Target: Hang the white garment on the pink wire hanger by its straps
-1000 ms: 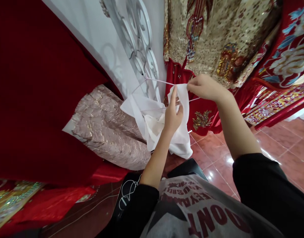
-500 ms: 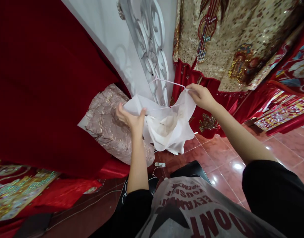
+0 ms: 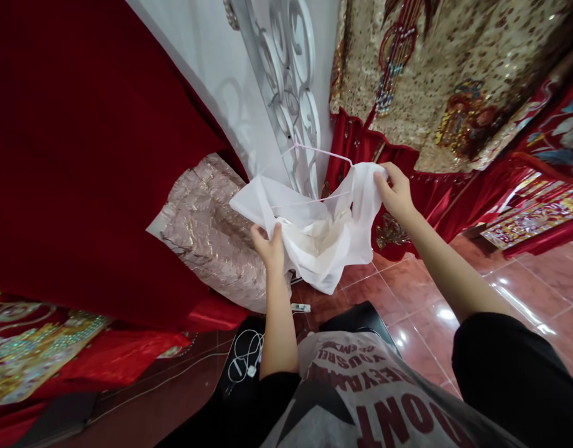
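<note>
- Large dark red cloth (image 3: 71, 155): far left of the sheer white fabric garment (image 3: 330, 264).
- Pale pink crinkled fabric with metallic glints (image 3: 206, 230): just left of the garment, partly behind the left hand (image 3: 270, 249).
- Left hand: at the garment's left side, thumb raised against its edge, thumb and fingers apart.
- White scrollwork metal frame (image 3: 259, 59): above and behind the garment.
- Thin pale pink hanger (image 3: 324, 154): within the garment's upper part, its peak in front of the frame.
- Garment: spread between both hands, its middle sagging.
- Right hand (image 3: 395, 190): at the garment's upper right corner, thumb and fingers clamped on its cloth.
- Gold sequined fabric with beaded decoration (image 3: 430, 81): above and right of the garment.
</note>
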Tool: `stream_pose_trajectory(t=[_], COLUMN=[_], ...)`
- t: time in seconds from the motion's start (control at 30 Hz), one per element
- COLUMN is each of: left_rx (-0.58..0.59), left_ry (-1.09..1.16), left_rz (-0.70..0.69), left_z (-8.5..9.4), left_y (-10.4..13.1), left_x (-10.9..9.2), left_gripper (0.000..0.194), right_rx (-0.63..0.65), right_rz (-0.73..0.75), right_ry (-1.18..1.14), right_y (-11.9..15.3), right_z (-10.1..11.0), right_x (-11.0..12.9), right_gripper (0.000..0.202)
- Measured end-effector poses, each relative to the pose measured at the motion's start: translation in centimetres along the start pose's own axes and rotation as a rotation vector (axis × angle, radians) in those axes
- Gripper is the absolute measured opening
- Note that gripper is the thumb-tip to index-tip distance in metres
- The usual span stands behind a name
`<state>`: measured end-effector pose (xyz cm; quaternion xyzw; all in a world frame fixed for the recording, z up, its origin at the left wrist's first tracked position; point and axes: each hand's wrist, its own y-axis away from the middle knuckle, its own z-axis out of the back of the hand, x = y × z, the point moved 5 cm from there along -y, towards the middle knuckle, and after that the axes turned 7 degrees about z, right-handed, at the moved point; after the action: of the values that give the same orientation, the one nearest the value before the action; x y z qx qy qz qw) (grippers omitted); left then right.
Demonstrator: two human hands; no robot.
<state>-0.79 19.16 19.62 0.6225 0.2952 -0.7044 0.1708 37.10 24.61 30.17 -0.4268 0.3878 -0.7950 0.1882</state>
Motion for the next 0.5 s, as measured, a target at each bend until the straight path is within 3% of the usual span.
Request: stream_pose_trajectory(t=[0.1, 0.23, 0.5], left_rx=[0.013, 0.059, 0.089], left_ry=[0.108, 0.255, 0.22], left_rz=[0.06, 0.063, 0.187], left_z=[-0.4, -0.9, -0.5], left_y=[0.4, 0.7, 1.9], left_x=[-0.6, -1.8, -2.5], left_gripper=[0.038, 0.041, 0.049], right_rx=[0.035, 0.172, 0.295], right_rz=[0.059, 0.133, 0.192], right_ry=[0.035, 0.125, 0.297], right_y=[-0.6, -2.2, -2.2], right_z=[0.3, -0.9, -4.1], right_x=[1.0, 2.7, 4.7], right_gripper=[0.054, 0.051, 0.055])
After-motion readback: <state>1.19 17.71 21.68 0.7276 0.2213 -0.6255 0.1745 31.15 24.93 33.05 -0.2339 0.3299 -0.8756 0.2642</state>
